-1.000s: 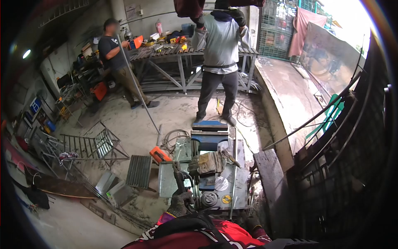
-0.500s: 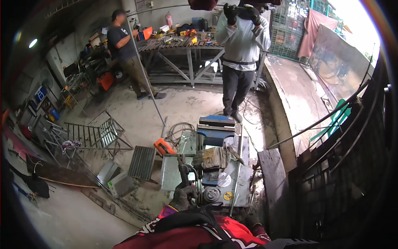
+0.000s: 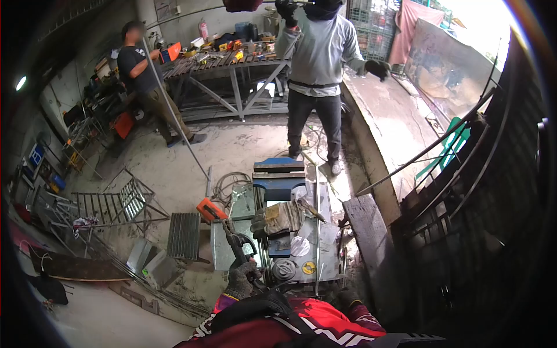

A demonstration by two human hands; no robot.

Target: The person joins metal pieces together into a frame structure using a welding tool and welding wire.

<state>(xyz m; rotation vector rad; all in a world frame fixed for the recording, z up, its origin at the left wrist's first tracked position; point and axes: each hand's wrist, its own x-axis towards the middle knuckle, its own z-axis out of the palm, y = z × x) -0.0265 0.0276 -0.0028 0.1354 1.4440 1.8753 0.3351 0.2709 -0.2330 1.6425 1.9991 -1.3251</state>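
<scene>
My left hand [image 3: 245,279], in a grey glove, is closed around a dark tool [image 3: 237,242] that points forward at the left side of the metal work surface [image 3: 328,246]. My right hand [image 3: 349,298], dark-gloved, is low beside my red clothing at the right; its fingers are lost in shadow. A blue vise [image 3: 278,181] stands ahead on the surface. Worn work gloves [image 3: 281,218] lie across its near part. Nearer me are a white round piece [image 3: 300,246], a round grey part [image 3: 284,268] and a yellow disc [image 3: 308,267].
A co-worker [image 3: 316,55] in grey stands beyond the vise; another person [image 3: 139,66] stands at the back left near a long tool-covered bench [image 3: 235,72]. An orange object [image 3: 210,210], a slatted stool [image 3: 185,236] and a wooden plank [image 3: 369,223] flank the work surface.
The view has shifted, so the scene sits further left. The co-worker in grey has lowered one gloved hand out to the side. The dark tool in my left hand now tilts more to the left.
</scene>
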